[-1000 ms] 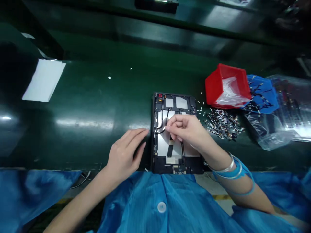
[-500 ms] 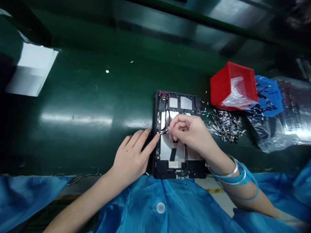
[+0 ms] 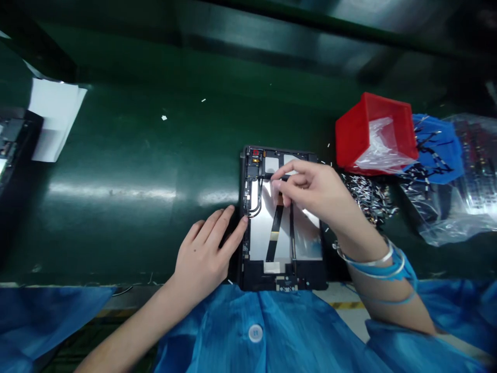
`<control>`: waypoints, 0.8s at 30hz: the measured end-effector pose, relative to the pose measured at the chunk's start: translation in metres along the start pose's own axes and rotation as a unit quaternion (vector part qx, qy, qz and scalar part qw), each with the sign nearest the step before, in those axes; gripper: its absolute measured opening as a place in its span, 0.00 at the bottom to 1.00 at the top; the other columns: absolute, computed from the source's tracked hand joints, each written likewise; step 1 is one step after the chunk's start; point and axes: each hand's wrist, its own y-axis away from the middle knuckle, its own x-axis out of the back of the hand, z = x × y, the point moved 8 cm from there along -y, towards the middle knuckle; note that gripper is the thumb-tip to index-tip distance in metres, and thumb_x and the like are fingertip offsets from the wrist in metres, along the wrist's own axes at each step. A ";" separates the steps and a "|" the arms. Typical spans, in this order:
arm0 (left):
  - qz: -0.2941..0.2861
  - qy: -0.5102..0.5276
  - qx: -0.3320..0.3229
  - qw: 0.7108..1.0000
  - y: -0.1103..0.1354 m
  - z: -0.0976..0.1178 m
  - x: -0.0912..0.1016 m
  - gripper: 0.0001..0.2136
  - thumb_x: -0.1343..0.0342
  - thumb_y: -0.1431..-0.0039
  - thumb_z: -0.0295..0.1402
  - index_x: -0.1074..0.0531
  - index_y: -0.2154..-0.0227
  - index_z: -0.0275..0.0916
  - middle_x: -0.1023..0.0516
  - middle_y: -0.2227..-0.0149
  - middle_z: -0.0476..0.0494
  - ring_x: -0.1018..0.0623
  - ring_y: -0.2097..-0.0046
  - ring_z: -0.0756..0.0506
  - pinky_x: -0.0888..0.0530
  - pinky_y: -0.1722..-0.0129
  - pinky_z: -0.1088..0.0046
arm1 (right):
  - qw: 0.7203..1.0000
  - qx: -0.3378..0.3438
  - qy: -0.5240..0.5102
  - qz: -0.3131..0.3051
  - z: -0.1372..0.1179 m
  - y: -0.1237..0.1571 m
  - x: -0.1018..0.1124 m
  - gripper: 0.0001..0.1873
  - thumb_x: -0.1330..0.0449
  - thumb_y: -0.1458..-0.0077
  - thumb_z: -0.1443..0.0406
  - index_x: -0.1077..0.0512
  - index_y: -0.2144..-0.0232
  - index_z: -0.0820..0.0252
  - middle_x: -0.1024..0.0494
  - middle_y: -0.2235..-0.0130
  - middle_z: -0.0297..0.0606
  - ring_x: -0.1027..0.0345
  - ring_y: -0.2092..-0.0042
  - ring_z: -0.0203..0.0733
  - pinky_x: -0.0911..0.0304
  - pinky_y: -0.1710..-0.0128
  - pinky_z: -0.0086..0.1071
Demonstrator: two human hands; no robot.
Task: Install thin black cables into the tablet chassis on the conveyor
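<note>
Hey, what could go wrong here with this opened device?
The opened device sits right at the front edge of the table, so a bump might shift it off. The thin black cables curve close to the index fingertip of the left hand and might get pulled. The bracelets on the wrist of the right hand hang near the device's side and could catch on it.

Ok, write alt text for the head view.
An open device lies on a green bench, left hand at its left edge, right hand over its upper half. To its right are a red bin, blue tray and loose parts.
</note>
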 end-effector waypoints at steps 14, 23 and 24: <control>-0.050 0.016 0.015 0.998 -0.009 0.005 -0.008 0.22 0.58 0.32 0.40 0.35 0.40 0.37 0.40 0.36 0.27 0.35 0.37 0.32 0.36 0.49 0.58 | 0.996 0.027 -0.015 -0.084 -0.009 -0.035 -0.011 0.11 0.35 0.51 0.62 0.30 0.79 0.61 0.30 0.85 0.29 0.37 0.83 0.29 0.42 0.79 0.28; -0.112 0.010 -0.118 0.987 -0.023 0.008 -0.010 0.23 0.64 0.30 0.39 0.30 0.46 0.31 0.38 0.36 0.38 0.39 0.36 0.34 0.37 0.44 0.56 | 0.997 0.055 0.050 -0.035 -0.009 -0.033 -0.008 0.08 0.37 0.50 0.65 0.29 0.78 0.61 0.31 0.84 0.28 0.37 0.80 0.30 0.42 0.74 0.29; -0.113 0.011 -0.124 0.986 -0.024 0.008 -0.010 0.23 0.64 0.30 0.39 0.29 0.47 0.31 0.37 0.37 0.37 0.38 0.36 0.34 0.36 0.44 0.55 | 0.996 0.060 0.061 -0.026 -0.010 -0.031 -0.007 0.08 0.37 0.50 0.65 0.29 0.78 0.61 0.31 0.84 0.28 0.38 0.79 0.30 0.43 0.74 0.29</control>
